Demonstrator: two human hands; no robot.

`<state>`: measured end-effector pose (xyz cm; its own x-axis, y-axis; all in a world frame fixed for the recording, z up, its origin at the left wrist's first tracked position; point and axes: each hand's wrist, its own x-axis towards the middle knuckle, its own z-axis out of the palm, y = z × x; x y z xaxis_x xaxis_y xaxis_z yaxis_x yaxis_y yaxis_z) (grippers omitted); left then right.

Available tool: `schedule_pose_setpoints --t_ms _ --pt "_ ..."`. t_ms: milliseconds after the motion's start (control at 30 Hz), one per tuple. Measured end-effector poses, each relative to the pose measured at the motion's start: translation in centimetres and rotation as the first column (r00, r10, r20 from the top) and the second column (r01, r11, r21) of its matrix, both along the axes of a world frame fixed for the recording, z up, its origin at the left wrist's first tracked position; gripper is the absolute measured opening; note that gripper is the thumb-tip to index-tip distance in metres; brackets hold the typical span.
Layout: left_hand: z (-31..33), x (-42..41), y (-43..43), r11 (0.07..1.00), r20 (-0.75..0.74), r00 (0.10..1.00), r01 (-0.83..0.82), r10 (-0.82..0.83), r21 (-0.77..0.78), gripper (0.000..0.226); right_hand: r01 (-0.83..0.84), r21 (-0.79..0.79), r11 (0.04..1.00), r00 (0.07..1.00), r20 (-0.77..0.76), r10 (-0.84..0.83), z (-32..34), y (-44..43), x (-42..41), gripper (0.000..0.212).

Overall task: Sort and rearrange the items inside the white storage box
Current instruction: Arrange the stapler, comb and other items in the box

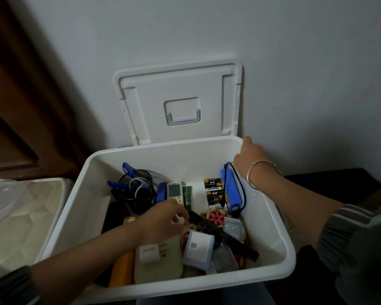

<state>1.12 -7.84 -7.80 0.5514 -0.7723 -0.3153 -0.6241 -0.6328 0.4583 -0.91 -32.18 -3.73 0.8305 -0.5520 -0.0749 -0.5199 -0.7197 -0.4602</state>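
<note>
The white storage box [207, 289] stands open, and its lid [178, 102] leans on the wall behind. Inside lie a black mesh holder [136, 190] with cables, a white remote [174, 191], battery packs [213, 191], a blue power bank [231, 192], a red flower piece [216, 217], a black comb [229, 238], a pale blue-edged pack [198, 247], a cream device [158, 260] and an orange tube [122, 265]. My left hand [163, 219] reaches into the middle, fingers curled over the comb's end; blur hides any hold. My right hand [250, 157] curls over the box's far right corner.
A cream surface under clear plastic [20, 216] sits left of the box. A brown wooden door [20, 106] fills the far left. The white wall rises right behind the lid. A dark surface [328, 183] lies to the right.
</note>
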Motion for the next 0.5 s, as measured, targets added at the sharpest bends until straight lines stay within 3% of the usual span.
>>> schedule_pose_setpoints --t_ms 100,300,500 --pt "0.1 0.7 2.9 0.993 0.134 0.989 0.045 -0.06 0.11 0.036 0.001 0.01 1.0 1.0 0.013 -0.001 -0.2 -0.2 0.0 0.034" --pt "-1.8 -0.4 5.7 0.908 0.132 0.978 0.095 -0.161 0.408 0.055 -0.004 0.003 1.0 1.0 0.019 0.004 -0.3 -0.2 0.0 0.029" --pt "-2.8 -0.6 5.2 0.907 0.201 0.957 0.114 -0.21 0.405 0.046 -0.006 -0.009 1.0 1.0 0.02 0.006 -0.3 -0.1 0.1 0.03"
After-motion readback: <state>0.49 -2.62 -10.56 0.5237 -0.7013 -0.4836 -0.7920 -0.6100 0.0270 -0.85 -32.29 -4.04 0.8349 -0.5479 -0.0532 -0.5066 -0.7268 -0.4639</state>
